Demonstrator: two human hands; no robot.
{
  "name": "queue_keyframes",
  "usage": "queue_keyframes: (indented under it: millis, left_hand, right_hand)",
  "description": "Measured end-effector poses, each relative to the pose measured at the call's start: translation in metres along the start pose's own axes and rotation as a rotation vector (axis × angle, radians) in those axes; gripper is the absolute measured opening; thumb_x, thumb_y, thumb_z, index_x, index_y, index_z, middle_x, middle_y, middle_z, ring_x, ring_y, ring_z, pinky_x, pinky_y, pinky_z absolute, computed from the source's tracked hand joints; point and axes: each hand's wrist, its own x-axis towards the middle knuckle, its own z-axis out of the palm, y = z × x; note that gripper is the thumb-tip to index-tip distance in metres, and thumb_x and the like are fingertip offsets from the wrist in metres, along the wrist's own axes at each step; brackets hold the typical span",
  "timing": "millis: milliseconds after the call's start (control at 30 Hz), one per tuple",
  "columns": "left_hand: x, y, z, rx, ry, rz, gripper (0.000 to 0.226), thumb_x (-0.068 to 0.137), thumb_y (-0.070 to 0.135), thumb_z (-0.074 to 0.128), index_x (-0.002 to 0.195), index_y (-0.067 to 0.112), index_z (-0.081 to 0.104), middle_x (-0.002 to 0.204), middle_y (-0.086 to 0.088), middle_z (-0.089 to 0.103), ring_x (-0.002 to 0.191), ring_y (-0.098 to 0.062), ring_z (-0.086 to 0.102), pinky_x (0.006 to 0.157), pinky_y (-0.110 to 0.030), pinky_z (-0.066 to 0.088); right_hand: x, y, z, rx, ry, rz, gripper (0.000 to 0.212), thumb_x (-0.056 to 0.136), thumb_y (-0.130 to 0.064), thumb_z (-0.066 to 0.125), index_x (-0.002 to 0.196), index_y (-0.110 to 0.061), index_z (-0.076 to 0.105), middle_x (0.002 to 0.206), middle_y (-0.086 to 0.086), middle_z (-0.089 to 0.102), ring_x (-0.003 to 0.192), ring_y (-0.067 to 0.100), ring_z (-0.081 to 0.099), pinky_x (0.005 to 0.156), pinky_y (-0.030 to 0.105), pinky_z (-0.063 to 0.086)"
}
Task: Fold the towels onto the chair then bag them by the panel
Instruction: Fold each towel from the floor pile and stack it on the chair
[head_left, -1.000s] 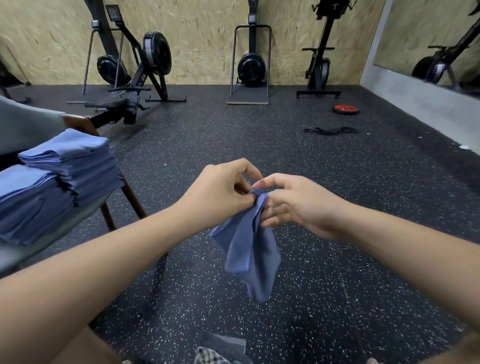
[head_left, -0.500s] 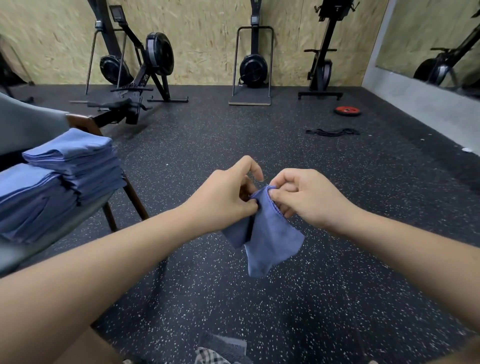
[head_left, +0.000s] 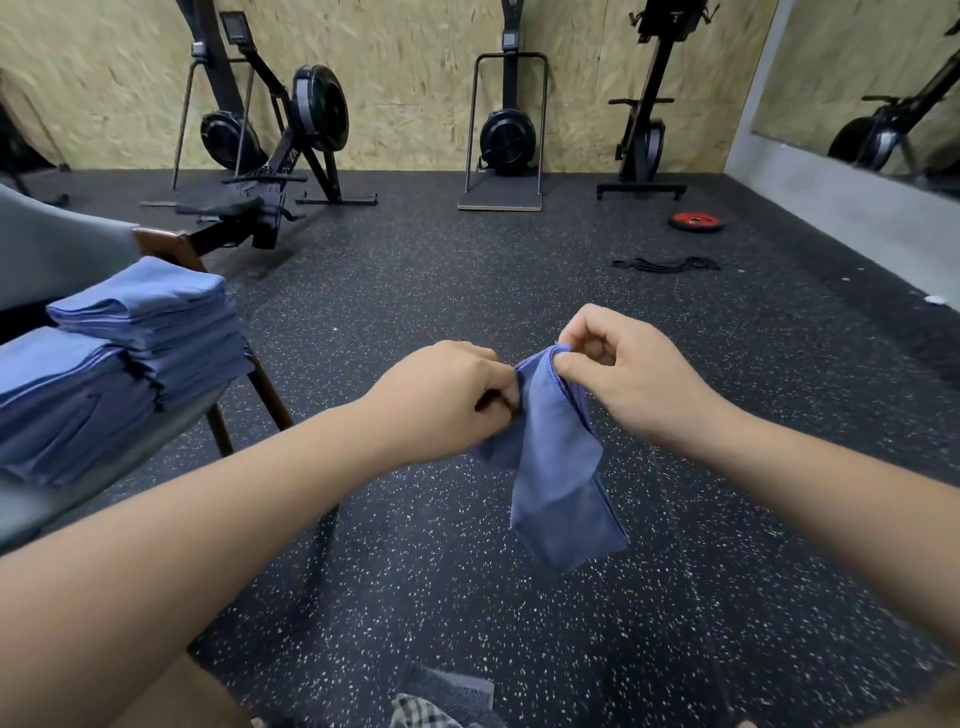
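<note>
The left hand (head_left: 447, 395) is curled tight, its fingertips pinching one part of the blue towel (head_left: 556, 467) near the top edge. Just beside it, the right hand (head_left: 623, 374) nips the hem between thumb and forefinger, with the other fingers loosely bent. Between them the towel hangs bunched and twisted in the air above the speckled floor (head_left: 519, 291), and its lower corner dangles free. The main risk lies in these small grips. Each hand holds only a sliver of cloth, so if the hands draw apart sharply to spread it, the hem could slip from one pinch and the towel could drop onto the gym floor. While the cloth is twisted, the hands may also have hold of the wrong corners, which would give a crooked fold that does not match the others. To the left, two stacks of folded towels (head_left: 150, 332) sit side by side on the chair (head_left: 31, 514), the nearer-to-camera one lower and the far one taller, with its layers reaching the seat's edge. A lopsided towel laid on the tall stack, or a careless nudge, could tip layers off that side. Some other cloth (head_left: 441, 706) lies on the floor at the person's feet and could catch a foot. No bag is in view.
</note>
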Motion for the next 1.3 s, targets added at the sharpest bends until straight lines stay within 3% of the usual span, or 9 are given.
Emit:
queue_keyframes:
  millis: [167, 333, 433, 567, 667, 933, 1067, 1200, 1300]
  left_hand:
    - [-0.001, -0.011, -0.002, -0.080, -0.092, -0.087, 0.019, 0.078, 0.018, 0.075, 0.092, 0.030, 0.075, 0.083, 0.014, 0.070, 0.076, -0.010, 0.064, 0.075, -0.034, 0.054]
    - [-0.001, -0.001, -0.010, -0.186, 0.076, -0.150, 0.019, 0.085, 0.016, 0.070, 0.093, 0.030, 0.079, 0.076, 0.013, 0.071, 0.074, -0.007, 0.064, 0.073, -0.025, 0.051]
    - [0.001, 0.015, -0.008, -0.204, 0.096, -0.123, 0.007, 0.091, 0.032, 0.072, 0.086, 0.028, 0.072, 0.076, 0.012, 0.067, 0.074, -0.006, 0.063, 0.074, -0.031, 0.053]
    - [0.002, 0.033, 0.004, -0.150, 0.104, -0.142, 0.045, 0.089, 0.070, 0.067, 0.072, 0.030, 0.053, 0.071, 0.013, 0.057, 0.069, -0.004, 0.054, 0.063, -0.031, 0.044]
    - [0.002, 0.037, 0.008, -0.104, 0.110, -0.204, 0.060, 0.083, 0.083, 0.062, 0.068, 0.028, 0.044, 0.068, 0.011, 0.053, 0.065, -0.005, 0.051, 0.057, -0.033, 0.039]
    - [0.004, 0.020, 0.006, -0.028, 0.097, -0.215, 0.028, 0.080, 0.042, 0.052, 0.066, 0.021, 0.040, 0.062, 0.003, 0.052, 0.066, -0.025, 0.053, 0.063, -0.042, 0.052]
    - [0.002, 0.003, -0.001, 0.054, 0.005, -0.232, 0.021, 0.076, 0.046, 0.050, 0.068, 0.027, 0.045, 0.068, 0.006, 0.059, 0.073, -0.026, 0.059, 0.065, -0.036, 0.053]
    - [0.000, -0.005, -0.007, 0.092, -0.068, -0.162, 0.022, 0.076, 0.047, 0.049, 0.069, 0.026, 0.045, 0.070, 0.005, 0.060, 0.073, -0.026, 0.058, 0.068, -0.037, 0.054]
    - [-0.002, -0.005, -0.010, -0.033, -0.072, -0.164, 0.020, 0.076, 0.043, 0.050, 0.072, 0.024, 0.052, 0.069, 0.005, 0.062, 0.069, -0.019, 0.058, 0.068, -0.039, 0.053]
  right_hand:
    - [0.000, 0.001, -0.008, -0.009, 0.062, 0.023, 0.013, 0.100, -0.021, 0.067, 0.088, -0.021, 0.061, 0.074, -0.011, 0.063, 0.067, 0.006, 0.050, 0.067, 0.029, 0.042]
    - [0.003, 0.009, -0.015, 0.015, 0.103, 0.044, 0.013, 0.095, -0.025, 0.070, 0.085, -0.023, 0.062, 0.072, -0.008, 0.064, 0.066, 0.009, 0.051, 0.068, 0.033, 0.042]
    - [0.002, 0.006, -0.009, 0.052, 0.065, 0.035, 0.013, 0.087, -0.032, 0.071, 0.085, -0.022, 0.063, 0.078, 0.003, 0.070, 0.069, 0.012, 0.057, 0.070, 0.042, 0.050]
    - [-0.002, 0.002, 0.003, 0.076, -0.009, 0.007, 0.013, 0.089, -0.029, 0.074, 0.087, -0.021, 0.065, 0.080, 0.006, 0.072, 0.070, 0.015, 0.060, 0.073, 0.050, 0.055]
    - [-0.004, 0.002, 0.008, 0.067, -0.040, 0.006, 0.013, 0.094, -0.023, 0.075, 0.088, -0.019, 0.065, 0.078, 0.007, 0.072, 0.068, 0.016, 0.060, 0.071, 0.052, 0.056]
    - [-0.004, 0.006, 0.002, 0.018, -0.019, -0.028, 0.013, 0.096, -0.014, 0.074, 0.088, -0.020, 0.065, 0.079, 0.005, 0.070, 0.072, 0.030, 0.065, 0.075, 0.050, 0.056]
    - [-0.003, 0.006, -0.006, -0.005, -0.024, -0.046, 0.013, 0.096, -0.013, 0.072, 0.092, -0.024, 0.066, 0.077, 0.006, 0.066, 0.066, 0.020, 0.056, 0.070, 0.043, 0.050]
    - [-0.004, 0.003, -0.008, -0.049, -0.070, -0.065, 0.019, 0.096, -0.011, 0.067, 0.098, -0.030, 0.068, 0.079, 0.007, 0.064, 0.073, 0.034, 0.059, 0.073, 0.048, 0.053]
    - [-0.005, 0.000, -0.011, -0.097, -0.158, -0.069, 0.024, 0.100, -0.011, 0.063, 0.104, -0.034, 0.069, 0.082, 0.006, 0.063, 0.071, 0.029, 0.054, 0.069, 0.040, 0.048]
